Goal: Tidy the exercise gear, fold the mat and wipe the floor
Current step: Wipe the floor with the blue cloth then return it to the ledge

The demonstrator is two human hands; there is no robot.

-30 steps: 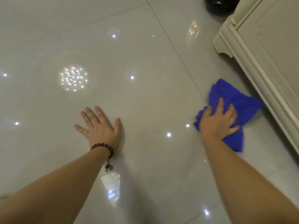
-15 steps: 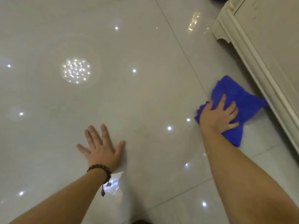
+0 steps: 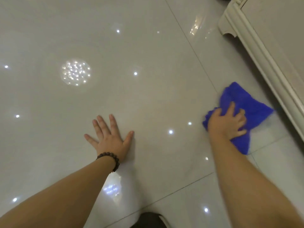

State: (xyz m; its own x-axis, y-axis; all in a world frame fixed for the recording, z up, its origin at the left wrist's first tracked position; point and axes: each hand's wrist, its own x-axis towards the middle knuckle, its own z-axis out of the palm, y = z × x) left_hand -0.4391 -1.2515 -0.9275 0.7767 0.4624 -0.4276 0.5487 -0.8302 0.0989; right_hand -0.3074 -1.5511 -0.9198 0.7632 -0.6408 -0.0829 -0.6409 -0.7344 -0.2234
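The blue cloth (image 3: 250,109) lies crumpled on the glossy tiled floor (image 3: 148,99), just beside the base of the cream cabinet (image 3: 263,56). Its long axis runs roughly along the cabinet's skirting, one corner pointing away up the floor and another back toward the person. The right hand (image 3: 227,124) rests on the cloth's side away from the cabinet, fingers bent and gathering a fold of it. The left hand (image 3: 110,137), well away from the cabinet, lies flat on the floor with fingers spread, a beaded bracelet (image 3: 111,159) on its wrist.
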